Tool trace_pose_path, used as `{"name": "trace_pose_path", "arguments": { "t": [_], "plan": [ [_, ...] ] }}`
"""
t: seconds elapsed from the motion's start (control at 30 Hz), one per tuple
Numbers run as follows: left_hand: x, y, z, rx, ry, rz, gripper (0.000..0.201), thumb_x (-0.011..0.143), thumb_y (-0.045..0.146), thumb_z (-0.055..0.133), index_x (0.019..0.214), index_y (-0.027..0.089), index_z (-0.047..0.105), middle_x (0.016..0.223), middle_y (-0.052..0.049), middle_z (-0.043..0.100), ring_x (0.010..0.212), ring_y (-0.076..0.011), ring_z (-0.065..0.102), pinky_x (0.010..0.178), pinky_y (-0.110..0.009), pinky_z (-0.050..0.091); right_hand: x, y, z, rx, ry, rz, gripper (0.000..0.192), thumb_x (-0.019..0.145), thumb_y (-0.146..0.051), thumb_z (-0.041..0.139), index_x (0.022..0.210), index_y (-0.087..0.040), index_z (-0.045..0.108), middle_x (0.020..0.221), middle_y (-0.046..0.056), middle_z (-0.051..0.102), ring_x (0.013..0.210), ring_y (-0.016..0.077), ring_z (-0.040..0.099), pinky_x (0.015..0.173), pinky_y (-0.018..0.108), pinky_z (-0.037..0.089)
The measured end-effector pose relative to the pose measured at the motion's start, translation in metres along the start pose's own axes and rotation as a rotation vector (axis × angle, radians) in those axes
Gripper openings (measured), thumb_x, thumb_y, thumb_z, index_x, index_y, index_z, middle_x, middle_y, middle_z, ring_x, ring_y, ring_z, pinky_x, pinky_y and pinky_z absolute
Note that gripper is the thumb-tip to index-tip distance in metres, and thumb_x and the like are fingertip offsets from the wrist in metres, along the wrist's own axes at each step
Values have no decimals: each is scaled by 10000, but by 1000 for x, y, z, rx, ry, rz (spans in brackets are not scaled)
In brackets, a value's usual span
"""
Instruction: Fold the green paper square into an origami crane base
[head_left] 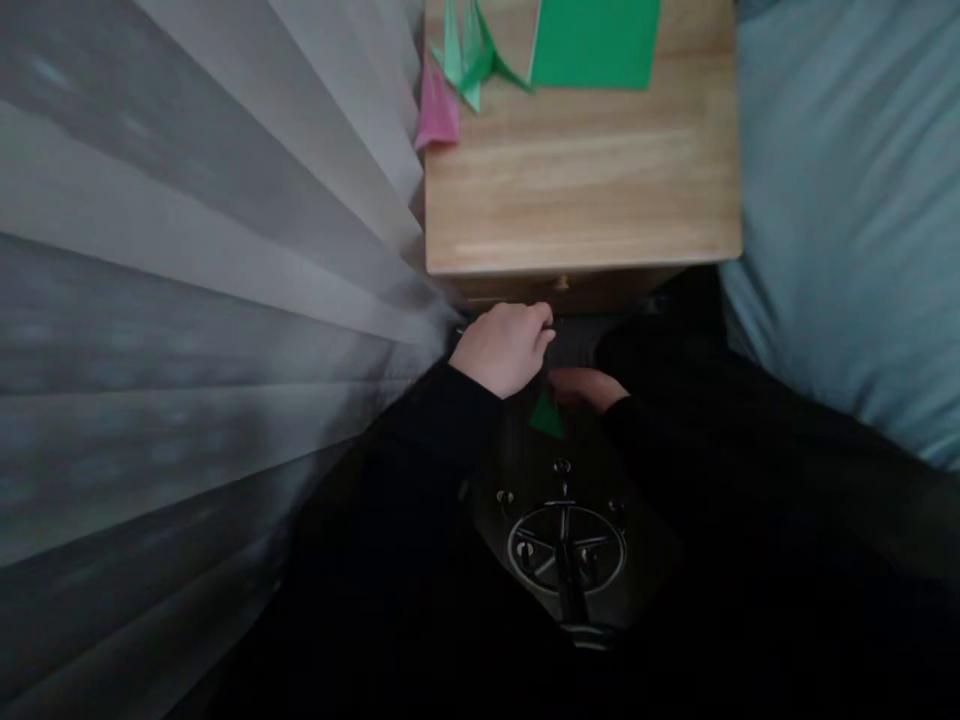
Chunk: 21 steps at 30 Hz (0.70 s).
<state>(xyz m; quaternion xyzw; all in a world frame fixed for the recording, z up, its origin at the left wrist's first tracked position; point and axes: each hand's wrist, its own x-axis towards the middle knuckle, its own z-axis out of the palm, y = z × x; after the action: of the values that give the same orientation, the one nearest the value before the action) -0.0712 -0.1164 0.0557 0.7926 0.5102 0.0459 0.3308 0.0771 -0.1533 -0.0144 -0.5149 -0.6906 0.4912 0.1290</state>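
My right hand (589,386) is low in front of the wooden cabinet, its fingers closed on a small green folded paper (547,415). A pointed green part of that paper hangs below the fingertips. Just above and to the left is my left hand (501,348), back upward and fingers curled in. Whether anything is between its fingertips is hidden. The two hands are close together but apart. On the cabinet top lie a green paper sheet (596,40), green folded paper pieces (480,60) and a pink folded paper (437,108).
The wooden cabinet (585,200) has a small knob (561,284) on its front. A grey curtain (187,300) hangs at the left; pale blue bedding (847,200) is at the right. Below the hands, a stool base with a metal ring (512,550) shows between my dark-clothed legs.
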Motion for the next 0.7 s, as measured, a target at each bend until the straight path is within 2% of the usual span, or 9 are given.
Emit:
{"name": "trace_pose_path", "arguments": {
  "t": [0.07, 0.1, 0.17, 0.27, 0.3, 0.37, 0.47, 0.57, 0.7],
  "plan": [
    [5, 2, -26, -139, 129, 0, 194, 965, 162, 577, 1047, 149, 752, 1000, -120, 781, 932, -255, 721, 901, -407, 544, 16, -32, -47, -96, -126, 2, 85, 890, -187, 752, 964, -145, 748, 860, 44, 753, 724, 172, 700, 708, 316, 574],
    [7, 4, -39, -235, 225, -13, 187, 964, 163, 571, 1028, 153, 746, 994, -107, 784, 934, -237, 720, 881, -377, 550, 19, -50, -73, -139, -172, -10, 98, 814, -67, 743, 812, -164, 755, 667, 10, 710, 584, 152, 650, 628, 279, 521],
    [13, 7, -61, -412, 415, -29, 184, 972, 198, 567, 1052, 171, 730, 1089, -93, 781, 1008, -212, 711, 895, -342, 550, 16, -86, -121, -232, -182, -115, 308, 785, 28, 595, 810, -219, 777, 600, -18, 685, 549, 146, 617, 610, 266, 459],
    [25, 8, -80, -651, 598, -113, 199, 986, 278, 547, 1016, 174, 714, 1060, -89, 764, 1013, -204, 701, 856, -317, 554, 4, -120, -167, -296, 260, -278, 343, 859, -46, 475, 917, -216, 768, 758, 24, 744, 677, 192, 656, 688, 299, 461],
    [29, 8, -83, -755, 601, -136, 216, 988, 328, 554, 999, 176, 707, 1017, -84, 752, 982, -202, 700, 822, -307, 559, 3, -122, -173, -274, 425, -311, 348, 873, -58, 453, 956, -205, 757, 814, 41, 755, 719, 205, 670, 713, 308, 469],
    [38, 6, -86, -991, 543, -134, 333, 987, 479, 555, 946, 177, 688, 887, -61, 713, 852, -188, 692, 742, -295, 563, 7, -117, -178, -257, 574, -376, 335, 871, -64, 448, 995, -186, 735, 893, 71, 765, 796, 230, 692, 754, 327, 486],
    [51, 7, -87, -1162, 441, -62, 458, 903, 630, 641, 981, 184, 710, 887, -50, 707, 796, -176, 673, 721, -296, 565, 22, -99, -173, -243, 538, -385, 319, 890, -74, 450, 1034, -195, 707, 941, 81, 772, 840, 240, 706, 782, 343, 510],
    [63, 11, -89, -1051, 399, -14, 382, 782, 490, 828, 993, 187, 728, 949, -43, 725, 860, -181, 667, 778, -291, 548, 33, -86, -168, -204, 476, -404, 292, 909, -79, 454, 1039, -203, 684, 967, 80, 769, 858, 238, 715, 790, 349, 527],
    [81, 12, -88, -945, 396, -35, 215, 797, 335, 817, 879, 176, 699, 849, -10, 686, 813, -157, 628, 776, -273, 498, 37, -78, -172, -165, 380, -423, 302, 947, -95, 462, 1141, -221, 656, 1033, 79, 760, 901, 233, 717, 805, 360, 546]
  ]
}}
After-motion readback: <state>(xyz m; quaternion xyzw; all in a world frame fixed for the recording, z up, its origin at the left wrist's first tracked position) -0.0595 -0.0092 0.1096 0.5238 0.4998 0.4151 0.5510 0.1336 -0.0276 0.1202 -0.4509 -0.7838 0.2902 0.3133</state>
